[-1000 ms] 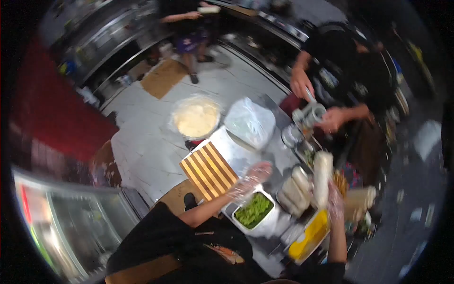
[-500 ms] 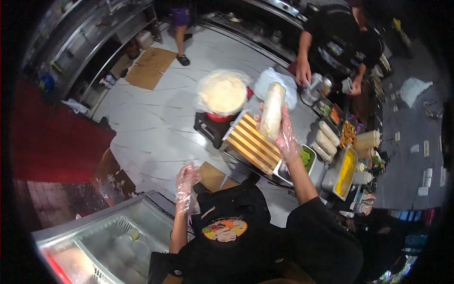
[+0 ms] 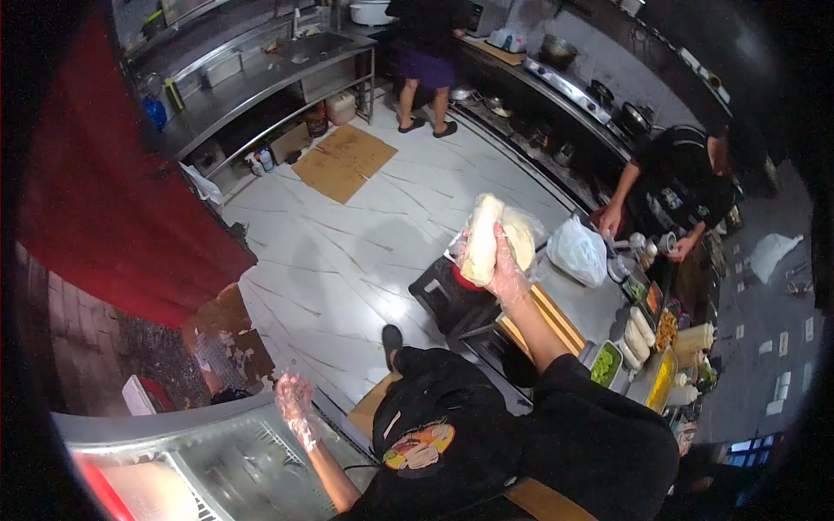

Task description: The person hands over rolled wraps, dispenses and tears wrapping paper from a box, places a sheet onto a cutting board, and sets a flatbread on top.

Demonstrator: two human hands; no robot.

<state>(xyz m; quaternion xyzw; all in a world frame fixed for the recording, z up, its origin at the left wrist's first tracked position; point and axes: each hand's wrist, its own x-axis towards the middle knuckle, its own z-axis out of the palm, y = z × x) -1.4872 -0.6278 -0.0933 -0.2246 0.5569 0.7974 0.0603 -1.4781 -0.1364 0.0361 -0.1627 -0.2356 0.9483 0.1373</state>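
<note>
My right hand (image 3: 508, 276), in a clear plastic glove, grips a pale rolled wrap (image 3: 483, 239) and holds it up, tilted, in front of my body. Behind the wrap, partly hidden, is a stack of flatbreads (image 3: 521, 240) in a clear plastic bag. Below my right forearm lies a striped wooden cutting board (image 3: 560, 321). My left hand (image 3: 295, 401), also gloved, hovers over the edge of a glass-topped chest freezer (image 3: 165, 427). Its fingers are loosely bent and apart, with nothing visible in them.
On the right, the steel counter holds more rolled wraps (image 3: 638, 337), a lettuce container (image 3: 605, 365), a yellow-filled tray (image 3: 662, 379) and a white plastic bag (image 3: 578, 252). One co-worker (image 3: 686, 178) stands beyond it; another (image 3: 426, 65) stands at the back. Cardboard (image 3: 346, 162) lies on the floor.
My view has turned left and up, showing more floor and the back sink. The wrap has moved from above the cutting board to in front of the flatbreads. My left hand has moved over the freezer.
</note>
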